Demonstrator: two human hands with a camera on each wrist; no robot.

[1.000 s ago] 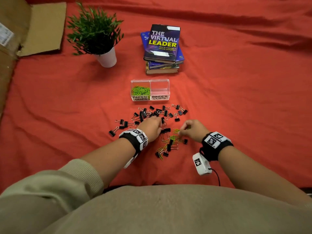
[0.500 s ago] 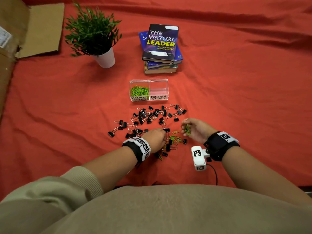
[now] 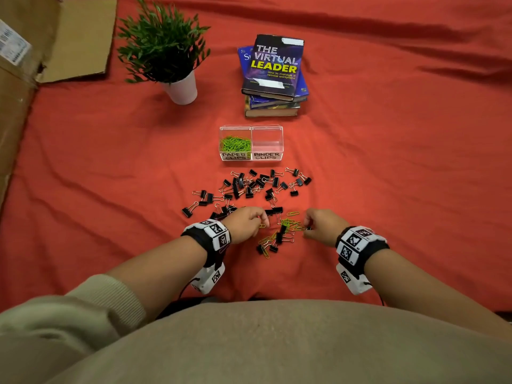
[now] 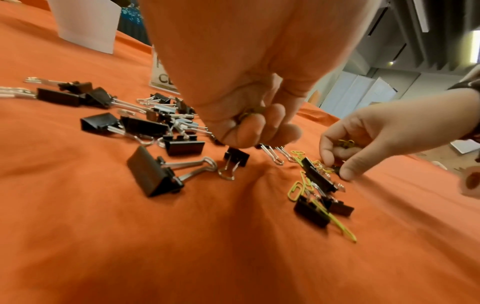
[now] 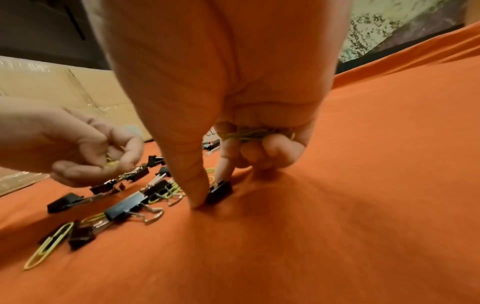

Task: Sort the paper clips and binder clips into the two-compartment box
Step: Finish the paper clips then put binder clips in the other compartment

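Both hands, left hand (image 3: 245,223) and right hand (image 3: 322,225), clutch green paper clips (image 5: 249,134).

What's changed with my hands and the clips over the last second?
The right hand, raised half a second ago with green paper clips, has dropped back to the pile, still holding them. The left hand stays there, pinching a clip. The box and binder clips are unchanged.

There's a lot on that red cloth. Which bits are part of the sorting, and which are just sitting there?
Part of the job: box, green paper clips, black binder clips, left hand, right hand; each hand grips paper clips.

Just lying about: plant, books, cardboard.
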